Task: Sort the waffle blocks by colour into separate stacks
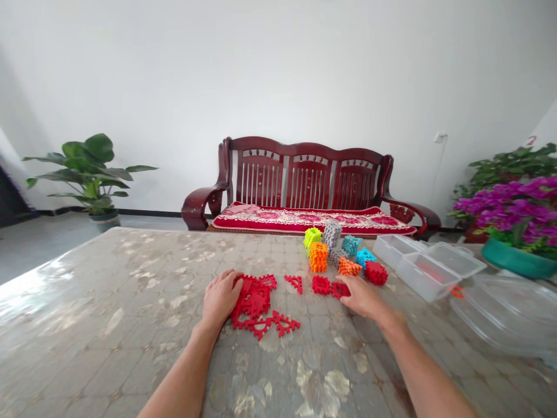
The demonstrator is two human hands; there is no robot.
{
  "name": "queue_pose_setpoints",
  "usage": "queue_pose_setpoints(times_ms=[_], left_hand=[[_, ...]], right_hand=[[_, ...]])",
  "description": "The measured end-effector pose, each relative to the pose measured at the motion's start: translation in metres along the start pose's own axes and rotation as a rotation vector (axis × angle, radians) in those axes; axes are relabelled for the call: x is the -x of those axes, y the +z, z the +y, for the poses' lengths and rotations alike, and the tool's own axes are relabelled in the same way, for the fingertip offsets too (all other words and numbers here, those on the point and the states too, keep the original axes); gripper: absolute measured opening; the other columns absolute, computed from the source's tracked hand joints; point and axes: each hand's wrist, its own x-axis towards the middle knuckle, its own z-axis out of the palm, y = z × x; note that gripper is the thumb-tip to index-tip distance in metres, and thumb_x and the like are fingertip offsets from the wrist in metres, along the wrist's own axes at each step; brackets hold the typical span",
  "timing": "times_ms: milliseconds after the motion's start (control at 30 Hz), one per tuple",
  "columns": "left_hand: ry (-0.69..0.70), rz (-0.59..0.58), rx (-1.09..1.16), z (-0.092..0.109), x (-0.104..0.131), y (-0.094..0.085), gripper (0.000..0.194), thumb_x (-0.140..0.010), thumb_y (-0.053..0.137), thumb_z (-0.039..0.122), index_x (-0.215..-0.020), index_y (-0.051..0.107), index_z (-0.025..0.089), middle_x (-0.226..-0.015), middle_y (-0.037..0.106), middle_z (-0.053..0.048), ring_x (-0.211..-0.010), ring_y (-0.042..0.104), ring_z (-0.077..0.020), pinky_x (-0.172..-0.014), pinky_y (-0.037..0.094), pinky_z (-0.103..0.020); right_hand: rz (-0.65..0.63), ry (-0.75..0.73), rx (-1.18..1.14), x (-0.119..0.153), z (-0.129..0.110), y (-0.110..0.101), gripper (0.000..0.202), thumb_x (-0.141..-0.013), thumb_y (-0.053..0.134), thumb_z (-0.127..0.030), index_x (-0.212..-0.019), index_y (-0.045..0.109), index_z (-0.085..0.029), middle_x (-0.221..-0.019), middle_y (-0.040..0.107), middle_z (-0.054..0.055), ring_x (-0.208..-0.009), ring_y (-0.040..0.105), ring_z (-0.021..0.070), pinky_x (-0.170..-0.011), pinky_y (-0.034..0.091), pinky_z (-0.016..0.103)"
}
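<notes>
A pile of flat red toothed pieces lies on the table. My left hand rests palm down at its left side, fingers spread a little, thumb against the pile. My right hand has thumb and fingertips around a small red piece, which sits just right of a red block. Between the pile and that block lies a single red triangular piece. Behind are toothed blocks: yellow-green, orange, grey, blue and dark red.
At the right stand a clear divided box with its lid open and a clear plastic container. Purple flowers fill a teal pot at the table's right edge. A wooden bench is beyond the patterned table.
</notes>
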Motion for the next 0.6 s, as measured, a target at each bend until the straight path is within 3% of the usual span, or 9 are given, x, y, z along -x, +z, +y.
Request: queue_pose_setpoints(times_ms=[100, 267, 433, 600], left_hand=[[0.002, 0.012, -0.001, 0.0, 0.0, 0.0, 0.04, -0.092, 0.037, 0.034, -0.117, 0.068, 0.026, -0.137, 0.061, -0.006, -0.124, 0.056, -0.0222, -0.109, 0.038, -0.038], [0.0, 0.016, -0.001, 0.0, 0.0, 0.001, 0.04, -0.092, 0.038, 0.034, -0.117, 0.068, 0.027, -0.136, 0.061, -0.006, -0.123, 0.056, -0.0224, -0.108, 0.039, -0.037], [0.001, 0.01, 0.006, -0.001, 0.0, 0.001, 0.04, -0.092, 0.038, 0.034, -0.117, 0.068, 0.026, -0.136, 0.061, -0.006, -0.124, 0.056, -0.0228, -0.109, 0.038, -0.038], [0.004, 0.027, 0.002, -0.001, 0.0, 0.002, 0.038, -0.092, 0.039, 0.034, -0.116, 0.069, 0.027, -0.135, 0.062, -0.005, -0.122, 0.057, -0.0213, -0.108, 0.038, -0.036]], right_hand=[[0.043, 0.033, -0.003, -0.001, -0.001, -0.009, 0.061, -0.067, 0.059, -0.008, -0.128, 0.061, -0.017, -0.131, 0.063, 0.013, -0.121, 0.058, 0.0282, -0.105, 0.042, 0.04], [0.085, 0.029, -0.159, -0.008, -0.016, -0.018, 0.067, -0.07, 0.06, -0.014, -0.137, 0.052, -0.014, -0.127, 0.065, 0.013, -0.115, 0.063, 0.0253, -0.099, 0.046, 0.036], [0.072, -0.031, -0.226, -0.018, -0.041, -0.008, 0.069, -0.072, 0.058, -0.014, -0.14, 0.048, -0.015, -0.129, 0.065, 0.012, -0.118, 0.061, 0.0233, -0.101, 0.045, 0.035], [0.073, -0.06, -0.15, -0.022, -0.048, 0.002, 0.069, -0.072, 0.059, -0.014, -0.141, 0.048, -0.016, -0.13, 0.064, 0.013, -0.119, 0.059, 0.0256, -0.104, 0.042, 0.038]])
